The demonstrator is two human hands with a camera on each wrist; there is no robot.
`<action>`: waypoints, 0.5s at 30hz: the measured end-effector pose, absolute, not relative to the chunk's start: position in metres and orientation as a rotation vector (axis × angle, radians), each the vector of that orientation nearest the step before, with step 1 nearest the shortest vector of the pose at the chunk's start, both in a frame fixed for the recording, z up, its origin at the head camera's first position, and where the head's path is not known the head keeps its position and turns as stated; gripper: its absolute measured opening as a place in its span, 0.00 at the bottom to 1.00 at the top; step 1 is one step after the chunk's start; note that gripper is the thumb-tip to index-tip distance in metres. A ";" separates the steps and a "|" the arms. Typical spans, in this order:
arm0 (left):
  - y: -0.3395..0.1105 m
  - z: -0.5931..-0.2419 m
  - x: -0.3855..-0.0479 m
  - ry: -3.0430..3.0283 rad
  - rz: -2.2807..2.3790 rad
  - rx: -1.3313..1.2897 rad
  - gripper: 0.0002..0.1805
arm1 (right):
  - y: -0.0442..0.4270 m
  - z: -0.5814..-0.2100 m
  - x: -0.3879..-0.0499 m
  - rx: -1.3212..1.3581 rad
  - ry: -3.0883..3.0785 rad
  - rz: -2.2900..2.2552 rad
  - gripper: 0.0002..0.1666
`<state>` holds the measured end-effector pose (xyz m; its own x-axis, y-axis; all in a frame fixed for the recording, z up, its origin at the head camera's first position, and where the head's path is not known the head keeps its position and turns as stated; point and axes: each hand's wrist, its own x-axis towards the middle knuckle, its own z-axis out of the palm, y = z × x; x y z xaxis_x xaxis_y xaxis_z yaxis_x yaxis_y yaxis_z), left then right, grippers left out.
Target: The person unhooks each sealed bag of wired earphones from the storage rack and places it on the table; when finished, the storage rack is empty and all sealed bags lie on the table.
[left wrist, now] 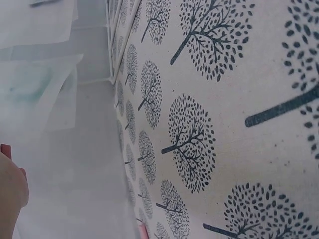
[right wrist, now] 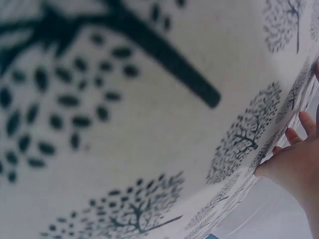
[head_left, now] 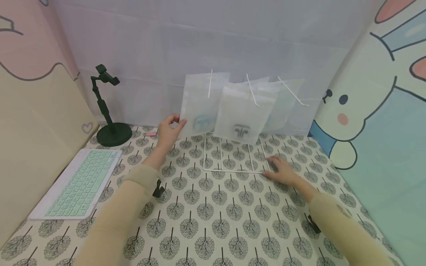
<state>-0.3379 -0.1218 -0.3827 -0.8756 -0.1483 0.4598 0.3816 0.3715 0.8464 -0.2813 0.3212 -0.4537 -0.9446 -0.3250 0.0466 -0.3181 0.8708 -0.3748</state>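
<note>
A white wire rack [head_left: 233, 171] stands on the cloth, its base lying flat and its thin hooks [head_left: 252, 90] reaching up and forward. Translucent plastic bags hang from the hooks. My left hand [head_left: 168, 132] pinches the left edge of the leftmost bag [head_left: 199, 98], which bears a blurred bluish print. Beside it hangs a bag with a dark print [head_left: 244, 111], and a pale bag [head_left: 287, 101] is farther right, partly covered. At the base's right front corner my right hand [head_left: 281, 171] rests with fingers spread, as the right wrist view also shows.
At the left lie a mint-green keyboard [head_left: 78, 184] and a dark green stand [head_left: 114, 135] with a jointed arm. A small pink object [head_left: 151, 133] lies near the back. Printed curtains enclose the tree-patterned cloth [head_left: 219, 214] on three sides.
</note>
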 end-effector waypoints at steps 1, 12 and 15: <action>-0.122 -0.382 -0.336 -2.170 -1.528 -0.214 0.16 | 0.321 -0.454 -0.281 -0.515 3.022 -0.603 0.44; -0.127 -0.365 -0.317 -2.158 -1.486 -0.327 0.14 | 0.322 -0.453 -0.278 -0.530 2.993 -0.661 0.41; -0.130 -0.358 -0.311 -2.129 -1.416 -0.378 0.10 | 0.322 -0.453 -0.277 -0.533 3.006 -0.651 0.41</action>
<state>-0.3113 -0.1300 -0.3584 -0.8097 -0.0670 0.5831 0.5119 0.4055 0.7574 -0.2770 0.3218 -0.4528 -0.9414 -0.3333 0.0516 -0.3248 0.8547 -0.4050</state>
